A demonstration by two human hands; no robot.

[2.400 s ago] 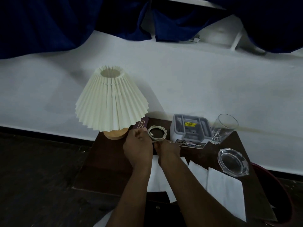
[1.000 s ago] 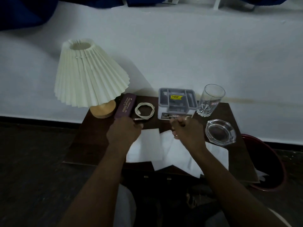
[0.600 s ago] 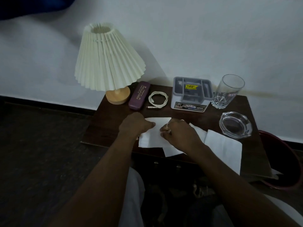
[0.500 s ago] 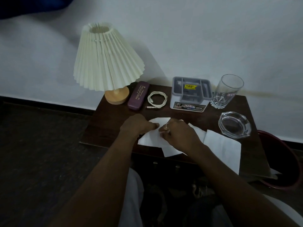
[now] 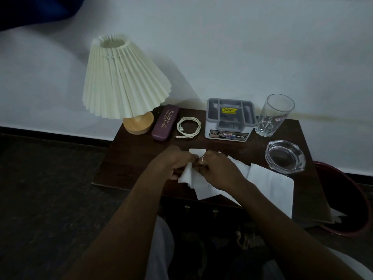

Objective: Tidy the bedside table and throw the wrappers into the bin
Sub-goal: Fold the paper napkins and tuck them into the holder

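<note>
On the dark wooden bedside table (image 5: 129, 164) lie white paper sheets. My left hand (image 5: 173, 162) and my right hand (image 5: 218, 168) meet over the middle sheet (image 5: 186, 176) and both pinch it, lifting and folding its left part off the table. A second sheet (image 5: 203, 190) lies under it at the front edge. A third, larger sheet (image 5: 270, 186) lies to the right and hangs over the edge. A dark red bin (image 5: 347, 201) stands on the floor at the table's right side.
Along the back stand a pleated cream lamp (image 5: 121, 79) on a wooden base, a purple spectacle case (image 5: 165, 125), a coiled white cable (image 5: 188, 127), a grey organiser box (image 5: 230, 120) and a drinking glass (image 5: 274, 116). A glass ashtray (image 5: 284, 156) sits at the right.
Both hands left the coiled cable at the back and came forward to the middle sheet. They now pinch it and have raised and folded its left part.
</note>
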